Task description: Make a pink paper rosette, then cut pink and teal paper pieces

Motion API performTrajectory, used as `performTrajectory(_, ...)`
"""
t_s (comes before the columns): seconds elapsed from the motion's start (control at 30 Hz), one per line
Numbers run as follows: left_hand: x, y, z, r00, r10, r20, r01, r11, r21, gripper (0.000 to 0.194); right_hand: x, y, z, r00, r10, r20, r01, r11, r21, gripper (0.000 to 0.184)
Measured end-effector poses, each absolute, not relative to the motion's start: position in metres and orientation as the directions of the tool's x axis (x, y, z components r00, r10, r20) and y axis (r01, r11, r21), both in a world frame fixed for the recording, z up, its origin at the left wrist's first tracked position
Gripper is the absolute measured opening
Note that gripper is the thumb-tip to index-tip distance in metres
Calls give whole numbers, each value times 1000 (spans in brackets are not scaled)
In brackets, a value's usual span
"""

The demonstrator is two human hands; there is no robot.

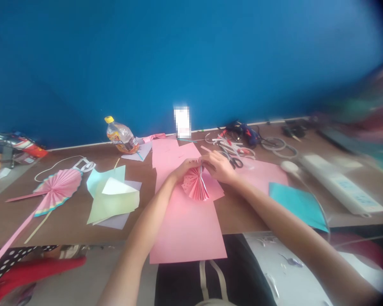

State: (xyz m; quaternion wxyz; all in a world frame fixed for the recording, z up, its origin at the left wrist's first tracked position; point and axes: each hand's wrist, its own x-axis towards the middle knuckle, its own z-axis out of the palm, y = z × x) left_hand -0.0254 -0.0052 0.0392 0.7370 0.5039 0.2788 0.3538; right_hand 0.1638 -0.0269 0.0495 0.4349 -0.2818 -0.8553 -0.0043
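Note:
A pleated pink paper fan [196, 185] hangs between my two hands, its folds spread downward above the pink sheets. My left hand [185, 168] is closed on the fan's left side near the top. Fingers of my right hand [218, 165] pinch at the fan's upper right edge, and a thin pink strip [206, 149] sticks out beside them. What exactly the right fingertips grip is partly hidden. Under the fan, large pink paper sheets [188, 233] lie on the brown table, overhanging its front edge.
At left lie a finished-looking round pink paper fan [59, 187] and loose pastel sheets [115, 204]. A plastic bottle [121, 136] leans near the blue wall. Scissors [234, 160], paper scraps [232, 144], a teal sheet [296, 204] and a white power strip [341, 182] are on the right.

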Motion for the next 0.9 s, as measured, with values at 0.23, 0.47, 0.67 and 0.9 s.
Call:
performTrajectory(0.23,-25,-4,39,572,816,-78,-196,228,954,33,164,-27,49,-495,499,711,500,833,-236,30)
performTrajectory(0.47,-25,-4,39,578,814,-58,-204,214,955,30,164,-28,48,-478,524,705,526,814,-248,29)
performTrajectory(0.67,-26,-4,38,577,813,-79,-185,224,957,31,163,-29,50,-491,524,696,521,817,-248,30)
performTrajectory(0.9,-25,-5,39,577,816,-47,-203,199,959,31,162,-30,48,-495,540,681,529,809,-257,33)
